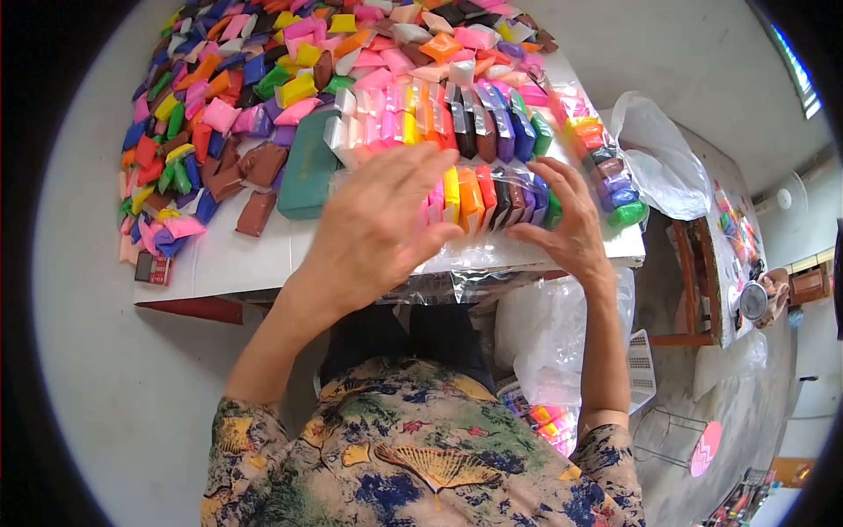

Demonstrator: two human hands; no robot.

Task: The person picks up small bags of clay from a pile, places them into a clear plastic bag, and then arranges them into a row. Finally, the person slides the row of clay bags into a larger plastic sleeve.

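A row of small coloured packets (470,200), pink, yellow, orange, red, black, brown, purple and green, stands on edge at the table's front inside clear plastic film (457,255). My left hand (373,220) wraps the row's left end, fingers over the top and thumb at the near side, hiding the packets there. At the other end my right hand (571,215) curves round the green packet, its thumb and fingers on either side. Just behind the hands stand more packets (485,132) in colour order. A dark green box (309,167) sits left of them.
Loose coloured packets (237,97) are heaped across the table's back and left. A filled clear bag of packets (610,171) lies at the right edge, beside an empty plastic bag (659,154). A small red and black box (154,268) is at the front left corner. A pink-topped stool (705,448) stands on the floor.
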